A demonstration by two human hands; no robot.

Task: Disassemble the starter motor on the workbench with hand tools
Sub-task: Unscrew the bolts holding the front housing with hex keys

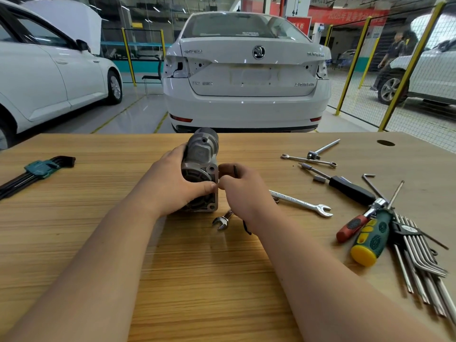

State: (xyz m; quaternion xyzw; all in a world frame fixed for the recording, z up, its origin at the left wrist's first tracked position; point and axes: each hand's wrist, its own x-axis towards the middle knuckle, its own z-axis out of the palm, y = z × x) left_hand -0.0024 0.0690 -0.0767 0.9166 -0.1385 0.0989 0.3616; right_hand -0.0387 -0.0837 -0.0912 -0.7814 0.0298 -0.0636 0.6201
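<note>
Head view, starter motor [201,154] centred on workbench [197,280]

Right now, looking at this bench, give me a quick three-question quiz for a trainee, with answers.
1. True or false: the left hand grips the starter motor.
2. Where does the hex key set in the green holder lie? A) left of the motor B) right of the motor C) on top of the motor
3. Which hand pinches a thin dark tool beside the motor?
Key: 1 true; 2 A; 3 the right hand.
</note>
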